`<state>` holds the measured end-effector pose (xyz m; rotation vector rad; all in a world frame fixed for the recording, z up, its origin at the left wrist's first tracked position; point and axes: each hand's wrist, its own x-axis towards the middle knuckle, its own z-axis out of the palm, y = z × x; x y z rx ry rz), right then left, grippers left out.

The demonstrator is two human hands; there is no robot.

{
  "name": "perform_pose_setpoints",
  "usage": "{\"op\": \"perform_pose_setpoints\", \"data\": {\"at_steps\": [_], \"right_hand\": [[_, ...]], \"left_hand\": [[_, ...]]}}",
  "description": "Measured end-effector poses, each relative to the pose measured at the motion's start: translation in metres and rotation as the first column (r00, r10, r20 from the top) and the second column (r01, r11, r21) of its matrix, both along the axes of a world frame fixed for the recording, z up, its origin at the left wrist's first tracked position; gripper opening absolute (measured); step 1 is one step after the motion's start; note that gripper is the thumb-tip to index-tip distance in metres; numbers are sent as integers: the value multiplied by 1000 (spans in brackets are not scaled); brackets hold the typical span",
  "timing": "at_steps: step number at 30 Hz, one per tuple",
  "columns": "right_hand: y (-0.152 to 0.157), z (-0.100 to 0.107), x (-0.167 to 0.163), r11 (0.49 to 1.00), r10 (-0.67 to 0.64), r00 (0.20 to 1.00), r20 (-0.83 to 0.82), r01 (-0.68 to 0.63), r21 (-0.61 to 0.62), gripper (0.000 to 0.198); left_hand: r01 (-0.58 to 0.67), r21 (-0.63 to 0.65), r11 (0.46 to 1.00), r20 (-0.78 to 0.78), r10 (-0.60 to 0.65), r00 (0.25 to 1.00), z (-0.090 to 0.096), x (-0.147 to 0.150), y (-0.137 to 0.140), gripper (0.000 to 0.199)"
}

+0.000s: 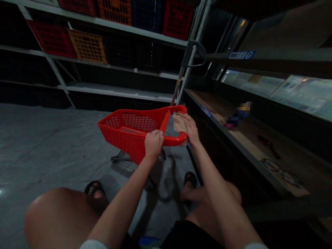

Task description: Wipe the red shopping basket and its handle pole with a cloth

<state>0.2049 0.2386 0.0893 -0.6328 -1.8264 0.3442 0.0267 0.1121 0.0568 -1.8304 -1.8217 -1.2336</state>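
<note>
A small red shopping cart (124, 133) with perforated sides stands on the floor in front of me. My left hand (154, 143) is closed around the side bar of its handle, near the basket's edge. My right hand (191, 128) is wrapped over the outer corner of the looped handle (172, 140), pressing a beige cloth (179, 122) against it. Part of the cloth hangs below the bar. The fingertips of my right hand are partly hidden by the cloth and the handle.
On the right, a wooden shelf (207, 98) carries eyeglasses (281, 172), a red-handled tool (268, 145) and a pixelated item (238, 117). Metal racks with red crates (53, 38) and a yellow crate (88, 46) line the back. A dark looped handle on a pole (178, 83) leans behind the cart.
</note>
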Motion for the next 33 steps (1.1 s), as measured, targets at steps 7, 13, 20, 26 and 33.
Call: {"op": "perform_pose_setpoints", "data": {"at_steps": [7,13,20,26,33], "right_hand": [[-153,-26,-33,912,-369,929,-16,366,184,37],[-139,-46,0,698,-543,837,74,400,594,41],[-85,-34,69,821,-489,857,162,390,416,38],[-93,-45,16,815,-555,830,66,526,243,29],[-130,-85,-17,901,-414,849,328,329,284,32]], "left_hand": [[-82,21,996,-41,83,996,-3,21,-26,41],[210,17,978,-180,-203,962,6,-2,-58,35],[-256,-445,858,-305,123,944,-5,-66,-64,62],[-153,-461,874,-345,-18,939,-23,-6,-60,60],[-29,-484,875,-324,-148,934,-20,28,-56,54]]}}
